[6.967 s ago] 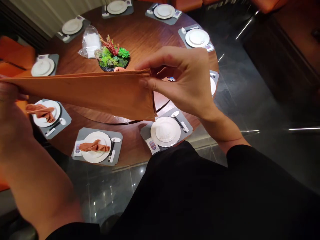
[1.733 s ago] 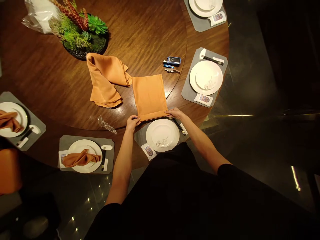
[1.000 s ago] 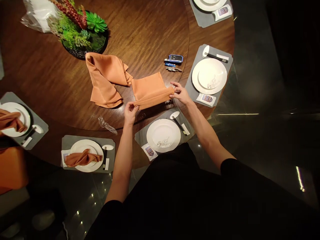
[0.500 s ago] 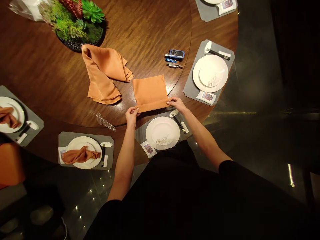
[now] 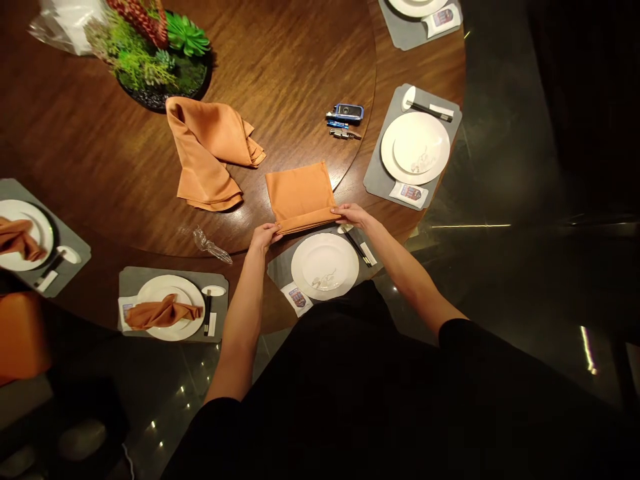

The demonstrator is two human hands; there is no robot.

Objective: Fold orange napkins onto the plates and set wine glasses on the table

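Observation:
An orange cloth napkin [image 5: 301, 190] lies flat on the wooden table, with a folded band along its near edge. My left hand [image 5: 266, 236] pinches the left end of that band, and my right hand [image 5: 350, 214] pinches the right end. Just below the band is a white plate [image 5: 325, 265] on a grey placemat [image 5: 280, 268]. Chopsticks [image 5: 358, 248] lie to the plate's right, and a white packet [image 5: 297, 298] rests at its lower left. A larger heap of orange napkins [image 5: 207, 150] sits to the left of the napkin I hold.
A planter with greenery [image 5: 160, 67] stands on the turntable. Small blue and metal items [image 5: 345, 120] lie at right, crumpled clear plastic [image 5: 211, 245] at left. Neighbouring settings hold a plate with a twisted napkin [image 5: 163, 311] and a bare plate [image 5: 415, 148].
The near edge of the napkin has been turned over into a thicker, layered band. My left hand has shifted slightly down, and my right hand still grips the other end.

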